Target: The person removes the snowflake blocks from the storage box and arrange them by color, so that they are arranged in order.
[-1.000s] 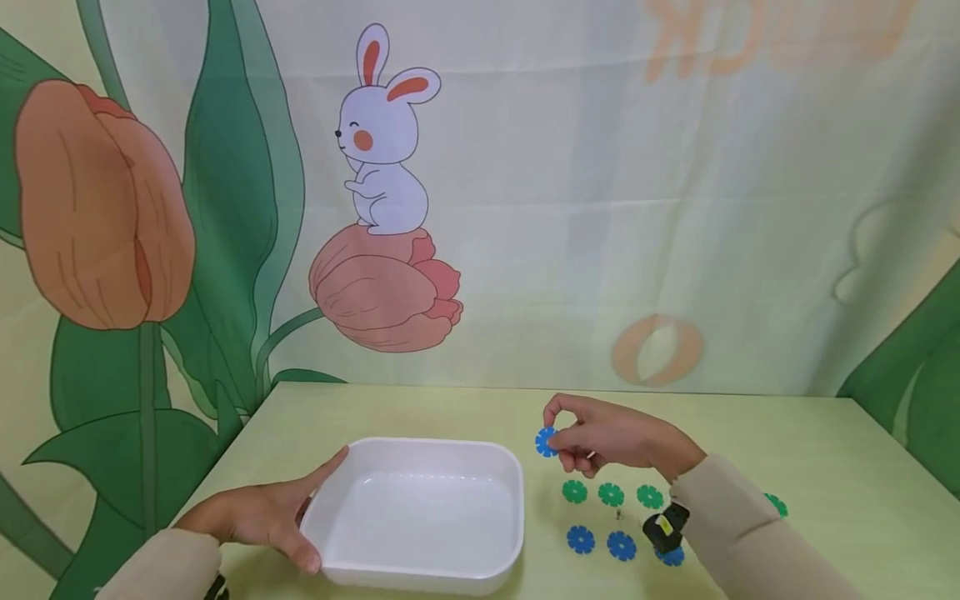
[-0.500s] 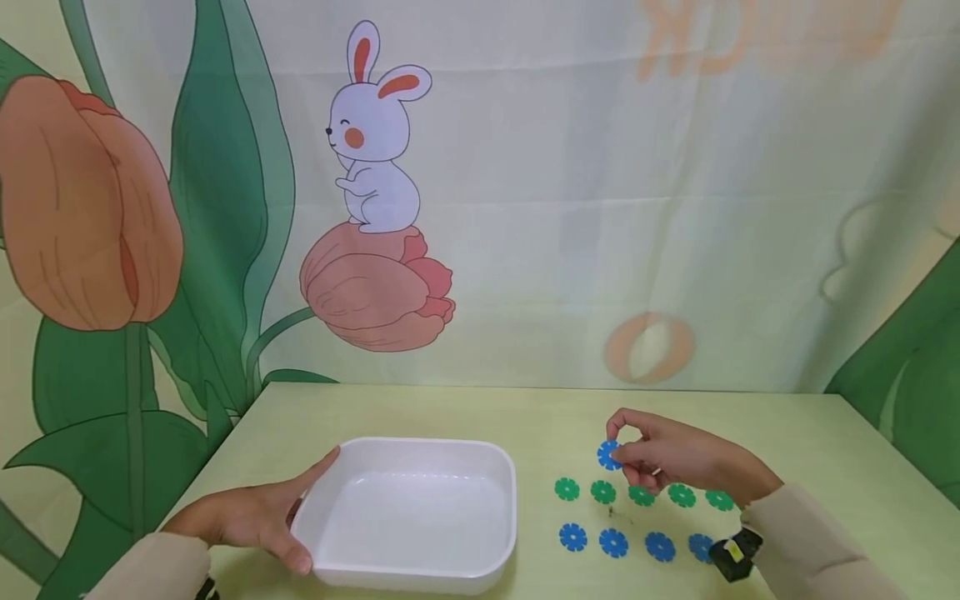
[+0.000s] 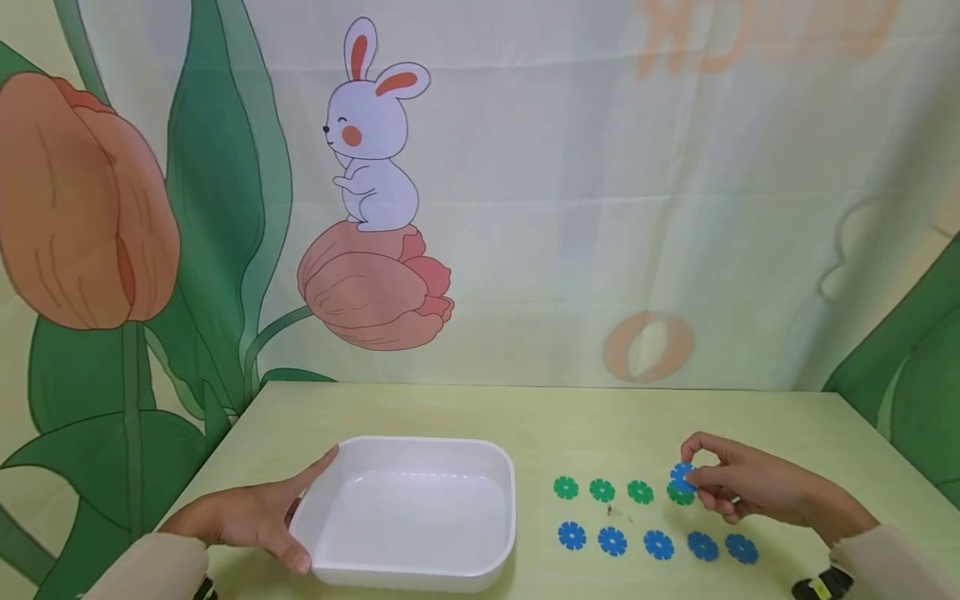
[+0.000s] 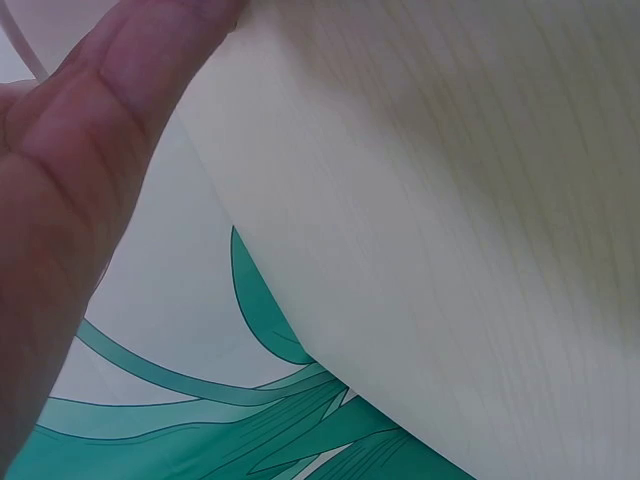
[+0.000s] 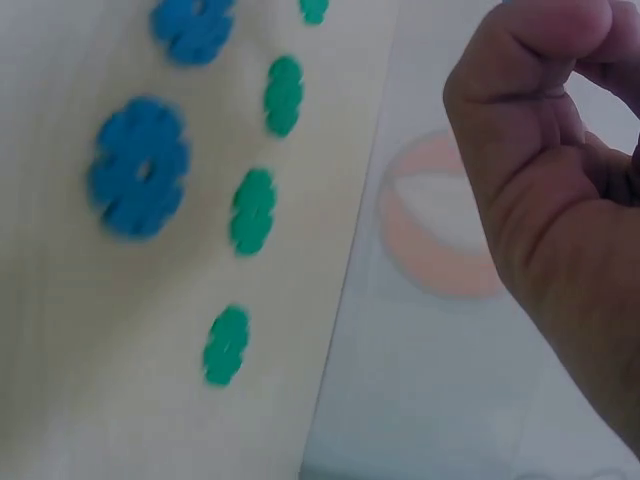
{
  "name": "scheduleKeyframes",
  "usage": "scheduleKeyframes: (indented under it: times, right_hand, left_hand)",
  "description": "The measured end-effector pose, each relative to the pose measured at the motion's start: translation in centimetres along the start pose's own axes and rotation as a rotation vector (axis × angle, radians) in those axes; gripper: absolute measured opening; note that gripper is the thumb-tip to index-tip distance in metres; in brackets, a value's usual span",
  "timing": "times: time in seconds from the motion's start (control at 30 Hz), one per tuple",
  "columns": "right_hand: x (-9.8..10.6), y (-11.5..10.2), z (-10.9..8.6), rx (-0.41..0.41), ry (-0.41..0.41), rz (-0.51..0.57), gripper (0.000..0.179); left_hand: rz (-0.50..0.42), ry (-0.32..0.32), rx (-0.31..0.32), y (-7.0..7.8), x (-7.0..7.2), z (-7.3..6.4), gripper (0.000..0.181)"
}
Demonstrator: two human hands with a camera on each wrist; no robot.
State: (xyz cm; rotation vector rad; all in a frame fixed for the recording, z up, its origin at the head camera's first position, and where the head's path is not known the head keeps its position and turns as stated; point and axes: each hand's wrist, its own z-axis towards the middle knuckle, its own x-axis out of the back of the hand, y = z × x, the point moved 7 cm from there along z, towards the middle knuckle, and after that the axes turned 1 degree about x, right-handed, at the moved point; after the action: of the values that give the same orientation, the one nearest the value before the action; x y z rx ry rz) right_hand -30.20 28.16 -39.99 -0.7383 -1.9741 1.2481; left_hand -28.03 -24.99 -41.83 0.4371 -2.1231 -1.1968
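Observation:
My left hand [image 3: 258,517] holds the left end of a white rectangular tray [image 3: 506,508], thumb at the near corner and forefinger along the far left rim. In the left wrist view, its thumb [image 4: 100,150] lies large and straight; the other fingers are mostly hidden. My right hand [image 3: 757,483] pinches a blue notched plastic disc [image 3: 682,475] between thumb and forefinger. This disc overlaps a green notched disc [image 3: 681,497] in the head view. In the right wrist view, my right hand [image 5: 570,150] has bent fingers, and its disc is nearly out of frame.
Right of the tray, a row of green discs [image 3: 602,490] lies behind a row of several blue discs [image 3: 612,542]. Small dark specks [image 3: 610,509] show between the rows. A printed rabbit curtain [image 3: 525,208] hangs behind the pale table [image 3: 420,408].
My right hand has carried the blue disc rightward and lower, from beside the tray to over the green row. The right-hand blue discs are uncovered. My left hand stays on the tray.

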Motion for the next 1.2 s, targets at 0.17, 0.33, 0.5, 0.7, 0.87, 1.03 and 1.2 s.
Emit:
scheduleKeyframes:
  times: [0.17,0.33,0.5,0.7,0.87,1.03,1.2]
  right_hand:
    - [1.2,2.1,-1.7,-0.018,0.003,0.028,0.018]
    - [2.4,4.2,-3.3,-0.075,0.051,0.027,0.016]
    - [3.4,6.0,-4.7,-0.141,0.115,0.013,0.016]
    - [4.3,8.0,-5.9,-0.218,0.183,-0.014,0.014]
    - [4.6,9.5,-6.3,-0.264,0.222,-0.025,0.011]
    - [4.7,10.4,-6.2,-0.268,0.231,-0.013,0.008]
    - [4.4,10.9,-5.9,-0.277,0.231,-0.009,0.004]
  left_hand:
    - [0.0,-0.002,-0.005,0.0,0.0,-0.2,0.139]
    - [-0.013,-0.003,-0.016,0.0,-0.1,-0.3,0.139]
    - [-0.019,0.002,0.011,-0.1,-0.2,-0.3,0.139]
    - [-0.022,0.002,0.017,-0.1,-0.2,-0.3,0.139]
    - [-0.026,0.002,-0.009,0.0,-0.2,-0.5,0.139]
    - [-0.023,0.011,-0.003,-0.2,-0.1,-0.7,0.139]
    - [-0.032,0.011,-0.004,-0.3,-0.2,-0.9,0.139]
